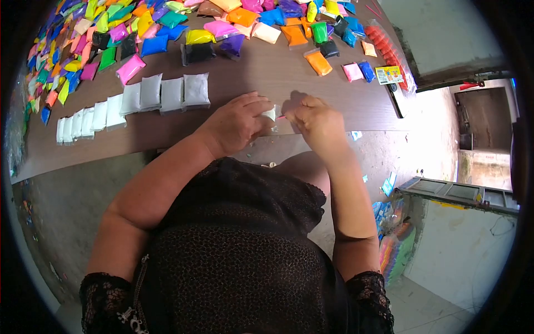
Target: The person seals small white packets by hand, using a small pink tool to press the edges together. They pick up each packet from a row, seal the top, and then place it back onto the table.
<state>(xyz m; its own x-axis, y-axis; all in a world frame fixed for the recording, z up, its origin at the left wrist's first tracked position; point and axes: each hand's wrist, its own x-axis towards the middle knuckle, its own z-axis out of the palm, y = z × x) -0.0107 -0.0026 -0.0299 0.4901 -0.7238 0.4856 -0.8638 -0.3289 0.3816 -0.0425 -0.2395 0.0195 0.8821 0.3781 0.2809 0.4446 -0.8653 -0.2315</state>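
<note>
My left hand (242, 121) is at the table's front edge, its fingers closed on a small white packet (270, 114) whose clear end sticks out to the right. Just right of it, my right hand (317, 119) is closed, with a thin pink-red thing (281, 117) showing at its fingertips; most of that thing is hidden. To the left of my hands, a row of white packets (172, 93) runs along the brown table (250, 72), larger ones nearer my left hand and smaller ones (75, 125) farther left.
Many coloured packets (156, 44) cover the back and left of the table. At the right lie a clear pack of red pieces (386, 47), a yellow card (389, 74) and a dark phone-like object (397, 101). Blue scraps (388, 183) lie on the floor.
</note>
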